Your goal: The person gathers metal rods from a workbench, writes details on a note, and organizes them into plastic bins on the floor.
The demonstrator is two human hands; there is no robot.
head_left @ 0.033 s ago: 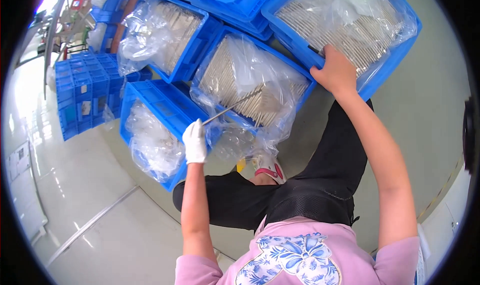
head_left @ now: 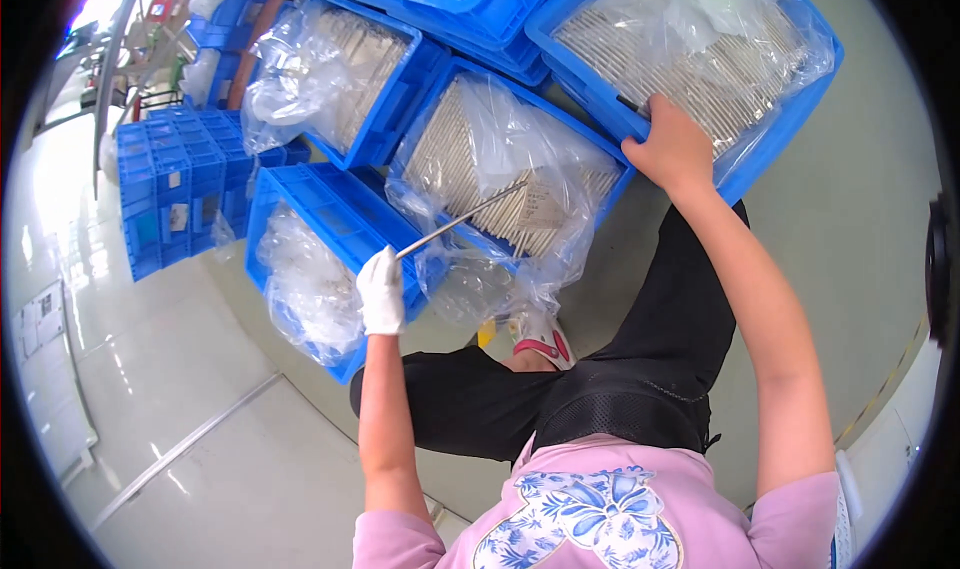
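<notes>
My left hand, in a white glove, is closed on one end of a thin metal rod. The rod slants up to the right, its far end over a blue crate lined with clear plastic. Rows of similar metal rods fill that crate. My bare right hand is closed at the near left edge of another blue crate, also full of metal rods. A short dark stick-like thing pokes out by its fingers; the rest is hidden in the hand.
At left stands a blue crate holding crumpled clear plastic. Behind it another crate of rods sits under loose film, with stacked blue crates beside it. My foot in a white and pink shoe is on the floor below the middle crate.
My left hand has shifted slightly left and down, with the rod in it. My right hand stays nearly in place; more of the dark stick-like thing shows beside its fingers.
</notes>
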